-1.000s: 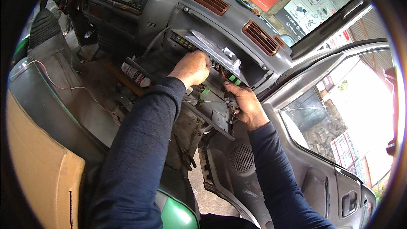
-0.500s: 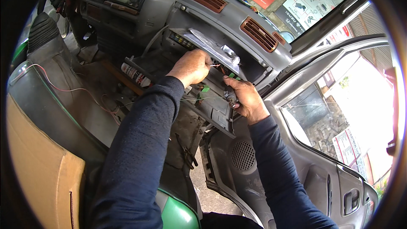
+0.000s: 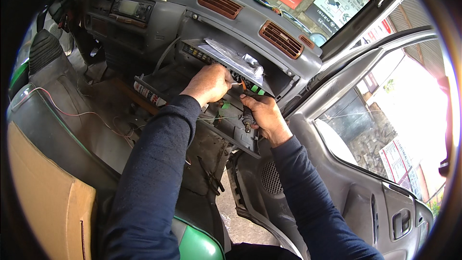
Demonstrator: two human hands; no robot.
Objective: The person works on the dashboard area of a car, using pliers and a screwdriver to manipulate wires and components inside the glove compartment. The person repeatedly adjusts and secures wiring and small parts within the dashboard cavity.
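In front of the opened glove compartment (image 3: 281,81), my left hand (image 3: 208,84) is closed, pinching a thin pale wire (image 3: 236,84) that points right. My right hand (image 3: 267,116) is wrapped round a dark, rounded tool (image 3: 247,118) with a metal end; its exact kind is unclear. A slim orange piece (image 3: 244,86) shows between the hands, by my right thumb. Behind them are dark wiring and green connectors, partly hidden by my fingers. A plastic-wrapped packet of papers (image 3: 231,58) lies above the hands, and a fuse panel (image 3: 196,54) is left of it.
The lowered compartment lid (image 3: 231,137) lies under my hands. A spray can (image 3: 149,94) rests to the left. Pliers (image 3: 211,175) lie below, near the sill. A loose red-and-white wire (image 3: 72,113) crosses the seat side. At right stands the open door (image 3: 332,197); a cardboard piece (image 3: 43,188) is at left.
The whole view has shifted slightly. My hands have come closer together, and the orange piece now shows between them. The tool in my right hand hangs more upright.
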